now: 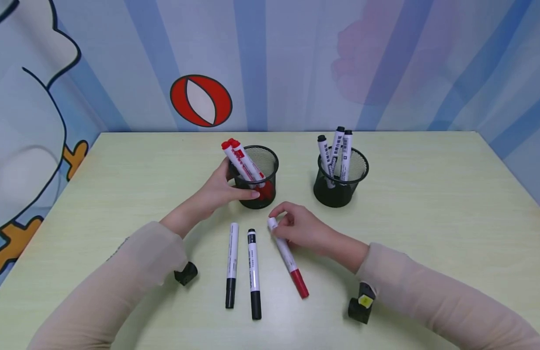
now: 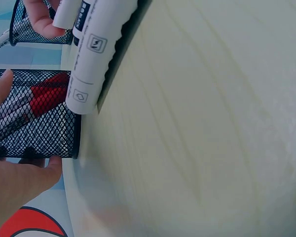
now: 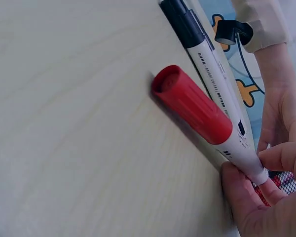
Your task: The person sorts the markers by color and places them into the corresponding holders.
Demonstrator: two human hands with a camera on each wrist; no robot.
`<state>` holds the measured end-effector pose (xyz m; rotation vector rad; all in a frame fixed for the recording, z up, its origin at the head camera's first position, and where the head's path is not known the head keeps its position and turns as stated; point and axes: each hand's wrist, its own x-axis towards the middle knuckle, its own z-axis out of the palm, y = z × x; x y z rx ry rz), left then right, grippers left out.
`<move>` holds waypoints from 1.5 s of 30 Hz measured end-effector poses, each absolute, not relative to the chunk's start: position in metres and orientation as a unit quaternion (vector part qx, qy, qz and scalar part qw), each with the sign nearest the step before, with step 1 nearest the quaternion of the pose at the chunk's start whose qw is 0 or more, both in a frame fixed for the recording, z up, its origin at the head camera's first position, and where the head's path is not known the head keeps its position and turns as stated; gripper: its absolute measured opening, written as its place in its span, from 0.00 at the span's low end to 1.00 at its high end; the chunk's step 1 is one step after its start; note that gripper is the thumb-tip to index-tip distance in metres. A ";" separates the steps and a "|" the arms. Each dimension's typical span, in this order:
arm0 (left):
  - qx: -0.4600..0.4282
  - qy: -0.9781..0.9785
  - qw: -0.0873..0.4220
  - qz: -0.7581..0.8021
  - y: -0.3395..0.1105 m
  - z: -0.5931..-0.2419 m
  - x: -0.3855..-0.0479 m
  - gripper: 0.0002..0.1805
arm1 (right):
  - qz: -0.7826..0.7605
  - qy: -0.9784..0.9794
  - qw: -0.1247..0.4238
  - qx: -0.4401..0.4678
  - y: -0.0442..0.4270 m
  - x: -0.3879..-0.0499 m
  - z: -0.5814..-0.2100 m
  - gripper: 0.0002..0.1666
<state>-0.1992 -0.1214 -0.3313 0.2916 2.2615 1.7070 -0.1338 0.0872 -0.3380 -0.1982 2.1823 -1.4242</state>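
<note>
My left hand (image 1: 215, 192) grips the left black mesh pen cup (image 1: 271, 187), thumb on the near side. Red markers (image 1: 243, 163) stand in that cup, leaning left. The left wrist view shows the same cup (image 2: 44, 133) with fingers on both sides. In front of it, my right hand (image 1: 302, 228) pinches a red-capped marker (image 1: 289, 257) by its white end, the red cap toward me. Seen from the right wrist, the marker (image 3: 197, 108) lies close over the tabletop; whether it touches is unclear. Two black-capped markers (image 1: 232, 253) lie side by side to its left.
A second black mesh pen cup (image 1: 335, 195) stands at the right, holding three black-capped markers (image 1: 346, 155). Both cups stand toward the back of the pale wooden table (image 1: 427, 218). Behind it rises a blue striped wall (image 1: 296, 63) with cartoon prints.
</note>
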 end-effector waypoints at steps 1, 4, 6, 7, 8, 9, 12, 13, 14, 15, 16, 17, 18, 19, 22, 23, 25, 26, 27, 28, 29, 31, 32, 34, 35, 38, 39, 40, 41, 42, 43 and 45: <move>0.102 0.785 0.146 0.593 -0.121 -0.331 -0.199 0.48 | -0.536 0.799 0.265 -0.065 0.088 -0.134 -0.338 0.20; 0.103 0.784 0.146 0.595 -0.122 -0.332 -0.200 0.48 | -0.558 0.780 0.279 -0.046 0.089 -0.134 -0.337 0.20; 0.104 0.783 0.145 0.596 -0.122 -0.333 -0.200 0.48 | -0.572 0.767 0.288 -0.036 0.090 -0.135 -0.337 0.21; 0.104 0.783 0.146 0.596 -0.122 -0.333 -0.200 0.48 | -0.578 0.761 0.292 -0.032 0.090 -0.135 -0.337 0.21; 0.104 0.783 0.145 0.596 -0.122 -0.333 -0.200 0.48 | -0.582 0.756 0.296 -0.029 0.091 -0.136 -0.337 0.21; 0.104 0.783 0.145 0.596 -0.122 -0.333 -0.200 0.48 | -0.587 0.752 0.299 -0.027 0.091 -0.136 -0.337 0.21; 0.105 0.783 0.144 0.595 -0.122 -0.333 -0.200 0.48 | -0.598 0.741 0.306 -0.021 0.092 -0.137 -0.335 0.23; 0.106 0.783 0.144 0.595 -0.122 -0.334 -0.200 0.48 | -0.600 0.738 0.308 -0.021 0.092 -0.137 -0.334 0.23; 0.107 0.783 0.144 0.596 -0.122 -0.333 -0.200 0.48 | -0.603 0.735 0.309 -0.020 0.092 -0.137 -0.333 0.23; 0.107 0.783 0.144 0.596 -0.122 -0.333 -0.200 0.48 | -0.604 0.734 0.309 -0.019 0.092 -0.137 -0.331 0.23; 0.107 0.782 0.144 0.596 -0.122 -0.333 -0.200 0.47 | -0.606 0.733 0.309 -0.020 0.092 -0.137 -0.330 0.24; 0.107 0.782 0.144 0.596 -0.122 -0.333 -0.200 0.47 | -0.608 0.731 0.309 -0.020 0.092 -0.138 -0.329 0.24; 0.107 0.783 0.144 0.596 -0.122 -0.333 -0.200 0.47 | -0.610 0.730 0.308 -0.021 0.092 -0.138 -0.328 0.24; 0.107 0.783 0.144 0.596 -0.122 -0.333 -0.200 0.47 | -0.612 0.729 0.307 -0.022 0.092 -0.138 -0.328 0.24; 0.106 0.784 0.143 0.594 -0.122 -0.332 -0.200 0.47 | -0.619 0.725 0.301 -0.026 0.093 -0.139 -0.327 0.23; 0.106 0.785 0.143 0.593 -0.122 -0.332 -0.200 0.47 | -0.621 0.724 0.300 -0.026 0.093 -0.139 -0.326 0.23; 0.105 0.786 0.143 0.592 -0.122 -0.332 -0.200 0.47 | -0.626 0.720 0.299 -0.027 0.093 -0.140 -0.325 0.23; 0.105 0.787 0.144 0.591 -0.122 -0.332 -0.200 0.47 | -0.628 0.718 0.299 -0.027 0.093 -0.140 -0.324 0.23; 0.104 0.787 0.144 0.591 -0.122 -0.332 -0.200 0.47 | -0.629 0.717 0.298 -0.027 0.094 -0.140 -0.323 0.23; 0.104 0.787 0.144 0.590 -0.122 -0.332 -0.200 0.47 | -0.631 0.715 0.299 -0.026 0.094 -0.140 -0.323 0.23; 0.103 0.788 0.144 0.590 -0.122 -0.332 -0.200 0.47 | -0.632 0.715 0.298 -0.026 0.094 -0.140 -0.322 0.23; 0.104 0.788 0.145 0.590 -0.122 -0.332 -0.200 0.48 | -0.634 0.714 0.297 -0.025 0.095 -0.141 -0.321 0.23; 0.104 0.787 0.144 0.590 -0.122 -0.332 -0.200 0.48 | -0.634 0.714 0.297 -0.023 0.095 -0.141 -0.320 0.23; 0.106 0.787 0.144 0.591 -0.122 -0.332 -0.200 0.48 | -0.636 0.712 0.297 -0.023 0.096 -0.142 -0.318 0.23; 0.107 0.786 0.144 0.591 -0.122 -0.333 -0.200 0.48 | -0.636 0.712 0.296 -0.025 0.096 -0.143 -0.317 0.23; 0.109 0.785 0.143 0.593 -0.122 -0.333 -0.200 0.47 | -0.638 0.711 0.294 -0.027 0.096 -0.144 -0.313 0.23; 0.110 0.785 0.142 0.593 -0.122 -0.333 -0.200 0.47 | -0.638 0.711 0.293 -0.027 0.096 -0.145 -0.312 0.23; 0.110 0.785 0.142 0.593 -0.122 -0.333 -0.200 0.47 | -0.638 0.712 0.292 -0.027 0.096 -0.145 -0.311 0.23; 0.110 0.785 0.142 0.593 -0.122 -0.333 -0.200 0.47 | -0.638 0.712 0.291 -0.027 0.096 -0.146 -0.309 0.23; 0.110 0.785 0.142 0.593 -0.122 -0.333 -0.200 0.47 | -0.637 0.713 0.291 -0.025 0.095 -0.146 -0.308 0.23; 0.110 0.785 0.142 0.592 -0.122 -0.333 -0.200 0.47 | -0.637 0.713 0.291 -0.025 0.095 -0.147 -0.307 0.23; 0.112 0.785 0.142 0.592 -0.122 -0.333 -0.200 0.48 | -0.638 0.713 0.290 -0.027 0.095 -0.148 -0.304 0.23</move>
